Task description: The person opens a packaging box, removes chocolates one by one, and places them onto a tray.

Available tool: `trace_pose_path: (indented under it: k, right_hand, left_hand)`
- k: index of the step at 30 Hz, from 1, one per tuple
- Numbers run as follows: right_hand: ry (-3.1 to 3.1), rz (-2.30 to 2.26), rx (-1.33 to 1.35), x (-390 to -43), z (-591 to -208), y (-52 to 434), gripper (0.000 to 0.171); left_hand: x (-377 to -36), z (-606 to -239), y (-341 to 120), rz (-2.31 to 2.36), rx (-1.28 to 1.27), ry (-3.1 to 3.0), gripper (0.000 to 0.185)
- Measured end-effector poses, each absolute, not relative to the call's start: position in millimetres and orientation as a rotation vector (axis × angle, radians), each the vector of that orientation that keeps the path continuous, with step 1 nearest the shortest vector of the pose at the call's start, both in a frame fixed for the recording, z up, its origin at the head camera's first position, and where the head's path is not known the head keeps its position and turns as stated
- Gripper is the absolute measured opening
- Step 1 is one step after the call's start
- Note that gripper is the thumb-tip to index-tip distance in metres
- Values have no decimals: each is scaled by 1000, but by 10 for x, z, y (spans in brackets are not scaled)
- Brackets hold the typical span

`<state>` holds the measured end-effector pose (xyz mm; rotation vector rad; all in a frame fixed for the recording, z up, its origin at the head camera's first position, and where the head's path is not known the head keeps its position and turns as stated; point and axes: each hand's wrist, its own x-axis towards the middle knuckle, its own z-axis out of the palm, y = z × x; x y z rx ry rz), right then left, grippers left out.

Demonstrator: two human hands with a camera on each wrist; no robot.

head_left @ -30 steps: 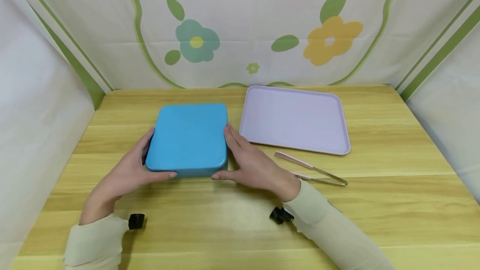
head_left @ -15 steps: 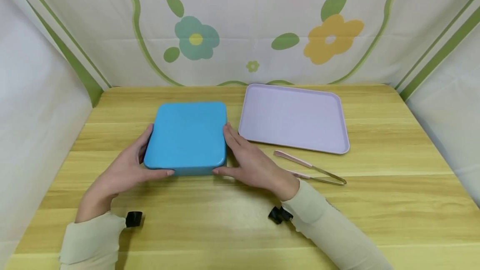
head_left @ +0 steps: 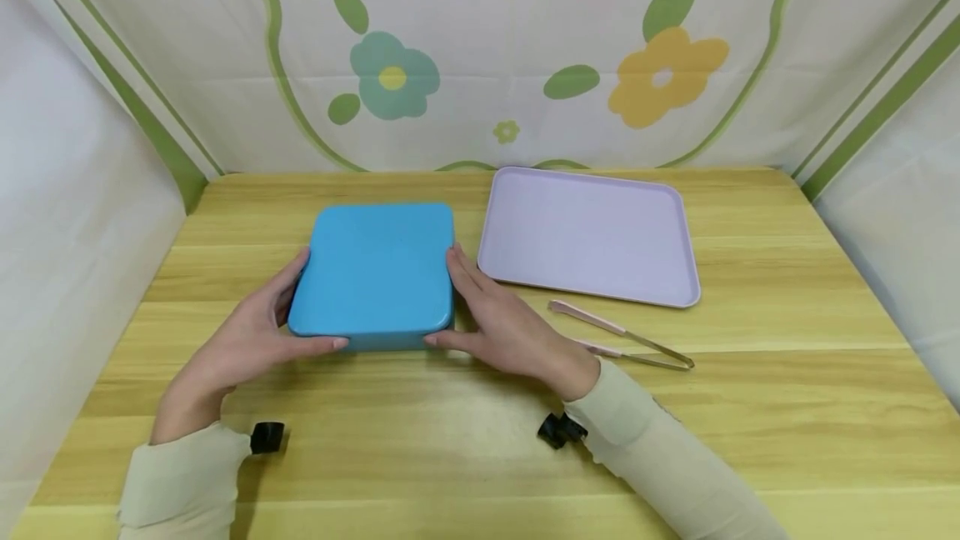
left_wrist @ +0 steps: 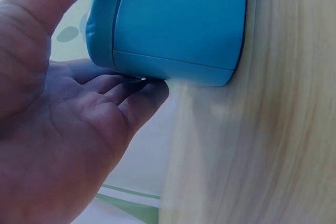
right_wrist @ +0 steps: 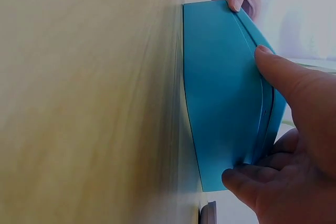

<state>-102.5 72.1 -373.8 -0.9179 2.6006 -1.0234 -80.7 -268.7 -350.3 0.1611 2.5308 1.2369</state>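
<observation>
A blue lidded box [head_left: 375,269] lies flat on the wooden table, left of the middle in the head view. My left hand [head_left: 247,336] holds its left front corner, thumb along the front and fingers at the left side. At the opposite corner, my right hand [head_left: 510,327] grips it with the thumb on the front and fingers along the right side. A seam below the lid [right_wrist: 270,103] shows in the right wrist view, both thumbs at the lid's edge. In the left wrist view the box's side [left_wrist: 178,19] stands by the palm, some fingertips hidden behind it.
A light purple tray [head_left: 588,236] lies behind and right of the box. Tongs with pink tips [head_left: 637,340] rest in front of the tray, partly covered by the right wrist. A flowered cloth [head_left: 465,57] hangs along the table's back edge.
The right thumb has shifted slightly in against the box's front side. The box, tray and tongs have stayed in place, with only a small shift of the head view.
</observation>
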Motion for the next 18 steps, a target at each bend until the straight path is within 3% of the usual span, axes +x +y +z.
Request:
trace_pose_path:
  k: [18]
  right_hand:
    - [2553,-1086,-930,-1028,-3772,710,109]
  left_hand:
    - [-804,-3495,-2694,1249,82,2562,130]
